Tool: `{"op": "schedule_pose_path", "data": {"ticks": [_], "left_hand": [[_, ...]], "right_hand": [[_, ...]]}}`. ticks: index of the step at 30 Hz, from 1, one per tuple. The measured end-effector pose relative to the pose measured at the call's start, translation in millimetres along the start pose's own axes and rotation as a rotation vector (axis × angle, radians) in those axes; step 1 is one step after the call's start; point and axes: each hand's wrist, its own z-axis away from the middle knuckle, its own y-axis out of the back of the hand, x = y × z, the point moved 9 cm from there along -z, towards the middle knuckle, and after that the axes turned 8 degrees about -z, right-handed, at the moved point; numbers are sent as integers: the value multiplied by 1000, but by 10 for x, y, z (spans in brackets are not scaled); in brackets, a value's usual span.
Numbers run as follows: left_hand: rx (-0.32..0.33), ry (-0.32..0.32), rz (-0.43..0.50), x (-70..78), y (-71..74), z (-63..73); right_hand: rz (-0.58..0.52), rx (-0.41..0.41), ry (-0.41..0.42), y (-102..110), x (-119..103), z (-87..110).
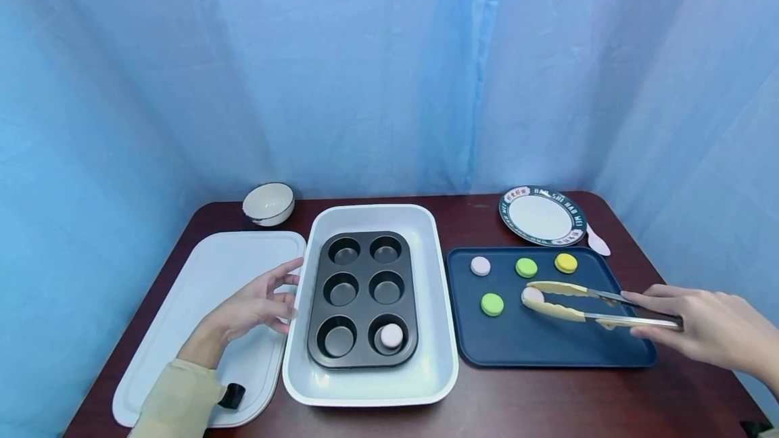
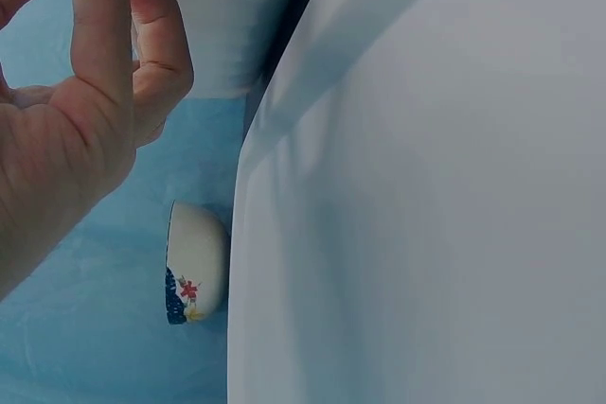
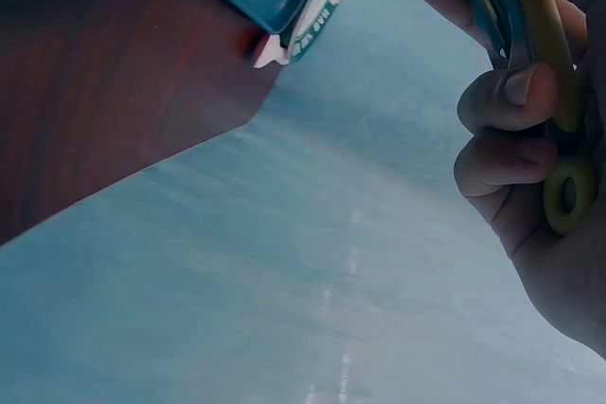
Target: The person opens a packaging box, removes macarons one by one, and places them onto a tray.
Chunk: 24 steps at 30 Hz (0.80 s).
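My right hand (image 1: 712, 323) grips a pair of tongs (image 1: 560, 310) with cream scalloped tips and metal arms. Those tips lie on either side of a pale pink macaron (image 1: 533, 295) on the navy tray (image 1: 584, 351). In the right wrist view, fingers curl around the tongs' yellow handle (image 3: 549, 54), which ends in a ring. My left hand (image 1: 258, 304) is at the left rim of a white basin (image 1: 365, 387), fingers loosely bent and holding nothing. Inside the basin sits a dark muffin pan (image 1: 364, 306); its front right cup contains a pale pink macaron (image 1: 391, 336).
Also on the navy tray are green macarons (image 1: 492, 304), a yellow macaron (image 1: 566, 263) and another pink macaron (image 1: 480, 265). Behind it stand a rimmed plate (image 1: 540, 217) and a white spoon (image 1: 598, 243). A white board (image 1: 201, 289) lies at left, with a bowl (image 1: 268, 205) behind it.
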Motion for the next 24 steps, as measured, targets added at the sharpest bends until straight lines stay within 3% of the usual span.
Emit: {"op": "schedule_pose_path", "data": {"ticks": [7,15,24], "left_hand": [[0,3,8,13,-25,11],[4,8,7,13,-17,24],[3,3,5,25,4,22]], "right_hand": [[-9,64,30,-25,2,89],[-41,20,-15,-142,53,132],[-46,38,-32,-133,50,127]]}}
